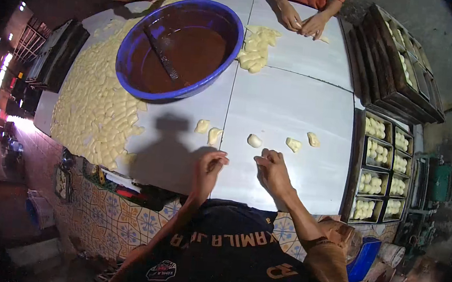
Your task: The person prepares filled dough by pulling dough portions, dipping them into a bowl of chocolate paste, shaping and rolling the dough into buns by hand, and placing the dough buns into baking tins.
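Note:
My left hand [210, 168] is at the near side of the white table, its fingers curled in and no dough visible in them. Opposite it, my right hand [274, 170] is also closed, knuckles up, with its palm side hidden. A smooth round dough ball [254, 141] sits just beyond my right hand, apart from it. Two loose dough pieces, one dough piece [202, 126] and a longer dough piece [215, 136], lie beyond my left hand. To the right of the ball are a flattened dough piece [293, 145] and another dough piece [313, 139].
A blue basin [232, 61] with brown contents and a dark stick stands at the far left. Many dough pieces [92, 102] cover the left side. Tins of dough balls [374, 153] line the right edge, stacked trays [393, 75] behind. Across the table, a co-worker's hands [303, 24] handle dough.

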{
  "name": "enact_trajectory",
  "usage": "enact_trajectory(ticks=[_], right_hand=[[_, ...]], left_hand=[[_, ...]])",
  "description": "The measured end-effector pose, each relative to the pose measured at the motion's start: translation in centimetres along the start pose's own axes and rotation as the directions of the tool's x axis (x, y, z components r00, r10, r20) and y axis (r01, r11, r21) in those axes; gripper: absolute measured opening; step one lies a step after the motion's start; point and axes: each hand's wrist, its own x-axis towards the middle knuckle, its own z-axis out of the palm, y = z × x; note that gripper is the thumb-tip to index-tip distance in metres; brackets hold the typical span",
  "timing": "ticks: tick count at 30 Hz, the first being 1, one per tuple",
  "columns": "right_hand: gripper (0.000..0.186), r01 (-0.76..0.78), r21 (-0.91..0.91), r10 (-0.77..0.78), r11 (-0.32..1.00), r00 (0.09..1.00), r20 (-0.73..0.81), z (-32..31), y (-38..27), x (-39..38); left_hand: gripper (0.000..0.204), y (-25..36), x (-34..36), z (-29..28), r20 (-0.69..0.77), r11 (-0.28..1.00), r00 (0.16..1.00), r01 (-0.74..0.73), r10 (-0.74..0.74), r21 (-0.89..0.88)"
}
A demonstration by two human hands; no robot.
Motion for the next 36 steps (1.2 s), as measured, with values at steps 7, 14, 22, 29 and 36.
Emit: enact_trajectory(ticks=[7, 14, 22, 29, 36], right_hand=[[0.036, -0.174, 0.803, 0.300, 0.571, 0.954, -0.006, -0.5, -6.4, 2.5], [0.037, -0.130, 0.747, 0.283, 0.652, 0.956, -0.081, 0.2, -7.8, 4.6], [0.092, -0.102, 0.902, 0.015, 0.419, 0.994, 0.105, -0.7, -8.0, 6.5], [0.115, -0.132, 0.941, 0.090, 0.311, 0.990, 0.109, 0.2, -4.8, 7.6], [0.091, -0.139, 0.973, 0.154, 0.185, 0.982, 0.111, 3.1, -3.8, 7.1]], left_hand=[[0.039, 3.7, -0.4, 2.5, 0.117, 0.990, 0.986, -0.130, 0.123, 0.060], [0.019, 4.0, 0.4, 3.0, -0.076, 0.996, 0.996, -0.037, 0.043, 0.081], [0.060, 6.1, 1.8, 2.6, 0.533, 0.198, 0.831, 0.556, -0.159, -0.807], [0.047, 12.5, 17.4, -1.5, 0.140, 0.974, 0.988, -0.036, 0.068, -0.222], [0.106, 10.4, 27.7, -5.1, 0.320, 0.644, 0.908, -0.077, -0.270, 0.761]])
